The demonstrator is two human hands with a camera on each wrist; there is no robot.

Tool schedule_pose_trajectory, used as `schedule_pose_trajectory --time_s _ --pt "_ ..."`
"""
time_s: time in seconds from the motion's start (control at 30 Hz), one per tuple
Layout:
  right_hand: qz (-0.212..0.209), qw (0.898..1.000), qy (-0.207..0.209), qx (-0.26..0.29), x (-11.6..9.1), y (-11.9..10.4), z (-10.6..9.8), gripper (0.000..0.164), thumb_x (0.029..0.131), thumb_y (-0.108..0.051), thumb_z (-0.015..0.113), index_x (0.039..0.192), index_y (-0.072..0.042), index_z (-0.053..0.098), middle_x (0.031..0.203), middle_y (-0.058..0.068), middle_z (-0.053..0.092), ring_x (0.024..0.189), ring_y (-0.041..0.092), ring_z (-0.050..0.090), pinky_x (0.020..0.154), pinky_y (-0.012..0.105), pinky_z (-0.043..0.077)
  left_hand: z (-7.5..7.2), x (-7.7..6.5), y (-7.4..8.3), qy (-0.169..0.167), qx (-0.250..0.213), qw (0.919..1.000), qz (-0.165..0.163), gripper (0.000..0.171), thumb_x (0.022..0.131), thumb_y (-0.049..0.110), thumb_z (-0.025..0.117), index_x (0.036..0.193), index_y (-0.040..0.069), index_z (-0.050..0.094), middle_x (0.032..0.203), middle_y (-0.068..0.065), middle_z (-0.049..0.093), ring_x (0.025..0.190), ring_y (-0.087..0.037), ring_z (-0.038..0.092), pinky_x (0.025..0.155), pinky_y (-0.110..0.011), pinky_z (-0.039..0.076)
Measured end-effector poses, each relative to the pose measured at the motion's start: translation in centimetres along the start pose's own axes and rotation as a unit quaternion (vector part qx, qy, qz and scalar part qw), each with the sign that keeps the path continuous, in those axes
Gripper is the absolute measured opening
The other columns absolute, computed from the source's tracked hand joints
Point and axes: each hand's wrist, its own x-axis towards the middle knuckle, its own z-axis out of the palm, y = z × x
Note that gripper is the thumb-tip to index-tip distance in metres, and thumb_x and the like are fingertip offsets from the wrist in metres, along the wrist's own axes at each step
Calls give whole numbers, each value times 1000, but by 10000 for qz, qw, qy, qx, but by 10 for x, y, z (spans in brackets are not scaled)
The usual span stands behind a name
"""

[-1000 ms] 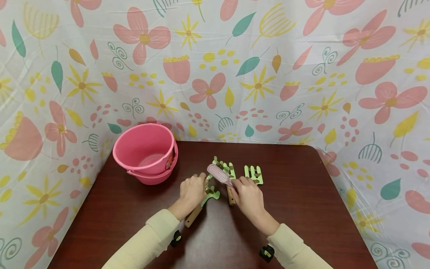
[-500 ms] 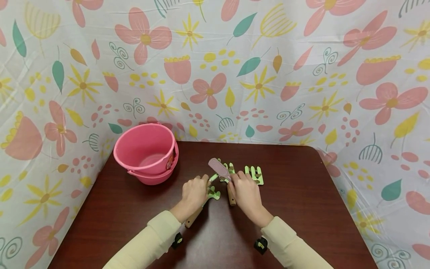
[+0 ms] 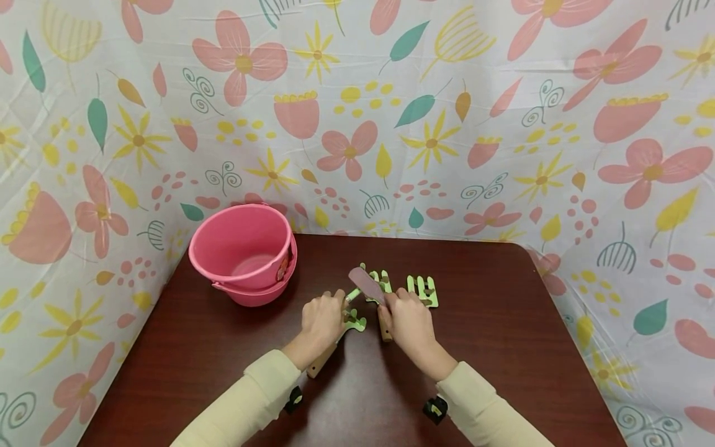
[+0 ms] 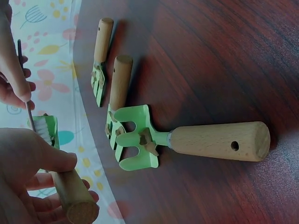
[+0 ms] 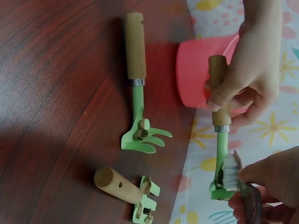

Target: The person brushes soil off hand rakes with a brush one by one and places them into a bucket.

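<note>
My left hand [image 3: 323, 320] grips the wooden handle [image 5: 217, 72] of a small green garden tool, raised above the table. Its green head [image 5: 221, 189] is partly covered, so its exact kind is hard to tell. My right hand [image 3: 410, 324] holds a scrub brush [image 3: 365, 284] with a pinkish back. In the right wrist view, the brush's white bristles [image 5: 230, 171] touch the green head, where dark brown bits show. Below my left hand lies a green hand rake [image 4: 140, 140] with brown pieces stuck on its prongs.
Pink nested buckets [image 3: 246, 248] stand at the table's back left. Two more green garden forks with wooden handles lie beyond the hands, one at the right [image 3: 422, 290], one in the middle [image 4: 120, 86], both bearing brown bits. A floral curtain [image 3: 357, 124] encloses the table.
My right hand and the brush have shifted slightly left and up, and the brush has tilted. The left hand has moved a little right with the garden tool. The lying tools stay put.
</note>
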Motion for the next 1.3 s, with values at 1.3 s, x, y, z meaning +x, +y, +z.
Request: schedule_pose_trajectory --time_s 1.3 --pt "-82 9976 616 302 -11 8 -1 19 72 -18 76 89 -11 69 74 1 59 63 20 56 47 34 45 -1 6 -6 398 -16 9992 -80 13 75 18 67 85 16 59 65 -6 54 57 -29 59 43 -41 43"
